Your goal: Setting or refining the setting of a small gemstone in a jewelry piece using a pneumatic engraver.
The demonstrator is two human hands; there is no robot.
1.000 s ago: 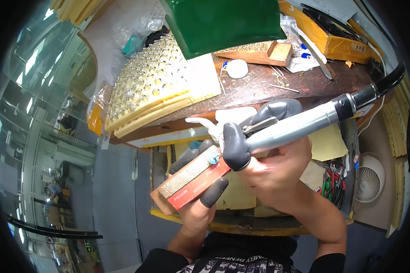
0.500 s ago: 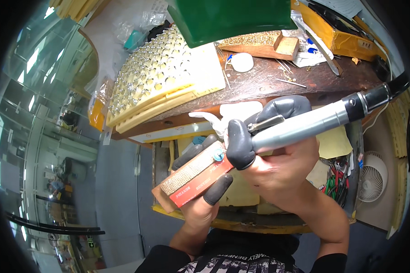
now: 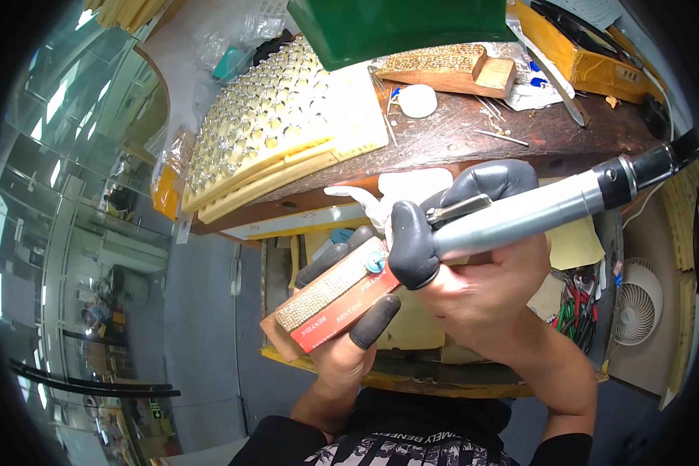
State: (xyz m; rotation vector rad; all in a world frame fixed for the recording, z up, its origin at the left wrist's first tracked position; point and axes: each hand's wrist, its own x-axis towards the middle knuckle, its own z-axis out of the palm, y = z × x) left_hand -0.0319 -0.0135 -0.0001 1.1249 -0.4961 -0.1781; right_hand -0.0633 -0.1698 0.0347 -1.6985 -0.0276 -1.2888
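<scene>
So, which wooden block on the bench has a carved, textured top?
The long block at the back, just below the green lamp shade. The small block touching its right end has a plain, smooth top.

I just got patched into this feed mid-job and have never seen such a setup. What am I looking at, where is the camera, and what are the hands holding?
There is no machine here: these are a person's two bare hands, with dark rubber caps on some fingers. The single picture comes from a wide fisheye camera on the person's head, looking down, so straight edges bend near the rim.

The right hand grips a grey pen-shaped power tool with a cable at its far end. The left hand holds a red and tan block against the tool's tip.

Beyond them is a worn wooden workbench. On it lie a tray of small shiny pieces, a green lamp shade, a wooden block and a small white disc.
</scene>
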